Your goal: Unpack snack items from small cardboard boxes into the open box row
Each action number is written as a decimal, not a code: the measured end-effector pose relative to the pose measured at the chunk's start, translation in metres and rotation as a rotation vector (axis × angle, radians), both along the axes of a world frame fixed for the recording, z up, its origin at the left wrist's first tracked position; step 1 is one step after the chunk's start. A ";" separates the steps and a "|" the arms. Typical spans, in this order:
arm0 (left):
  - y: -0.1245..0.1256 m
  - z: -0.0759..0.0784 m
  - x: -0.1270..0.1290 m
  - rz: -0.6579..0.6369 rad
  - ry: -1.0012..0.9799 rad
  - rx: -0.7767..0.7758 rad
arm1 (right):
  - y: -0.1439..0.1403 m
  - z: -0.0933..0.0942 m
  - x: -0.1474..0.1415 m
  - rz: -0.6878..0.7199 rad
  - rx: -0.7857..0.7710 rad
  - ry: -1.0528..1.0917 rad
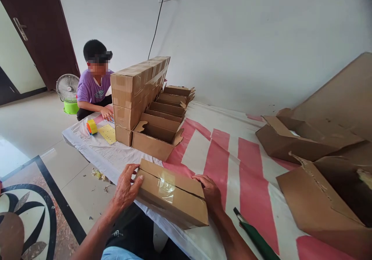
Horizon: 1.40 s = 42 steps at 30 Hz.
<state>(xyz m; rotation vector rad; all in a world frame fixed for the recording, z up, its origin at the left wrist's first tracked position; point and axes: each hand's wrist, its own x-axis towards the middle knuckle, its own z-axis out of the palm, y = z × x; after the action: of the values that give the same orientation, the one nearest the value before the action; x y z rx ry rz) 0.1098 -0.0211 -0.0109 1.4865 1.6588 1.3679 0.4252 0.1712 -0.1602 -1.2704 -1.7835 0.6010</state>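
Note:
A closed cardboard box (177,198) lies in front of me at the near edge of the covered table, tilted slightly, with a strip of clear tape across the middle of its top seam. My left hand (129,184) grips its left end, thumb on the top and fingers around the far corner. At the right end, my right hand (209,192) holds the box with its fingers over the far edge; part of that hand is hidden by the box. Just beyond stands an open cardboard box (154,145) with raised flaps.
Stacked taped boxes (123,93) form a wall, with several open boxes (168,108) beside it. A person in a purple shirt (94,89) sits behind the stack. Large open cartons (322,202) stand right, near a dark green object (255,236). A tape roll (92,126) lies left.

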 end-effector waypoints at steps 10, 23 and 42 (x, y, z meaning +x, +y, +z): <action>0.001 0.002 -0.012 -0.060 -0.033 0.000 | -0.049 0.037 -0.002 -0.046 -0.261 0.313; 0.007 0.002 -0.024 -0.092 -0.106 0.011 | -0.112 0.077 -0.026 0.049 -0.333 0.573; 0.038 0.018 -0.047 -0.212 -0.188 -0.062 | -0.113 0.084 -0.032 0.080 -0.322 0.528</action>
<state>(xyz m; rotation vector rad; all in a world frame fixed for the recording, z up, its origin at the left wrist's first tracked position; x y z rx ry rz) 0.0628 0.0168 0.0071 1.4070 1.3736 1.2859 0.3936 0.0578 -0.0763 -1.1117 -1.3327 1.1855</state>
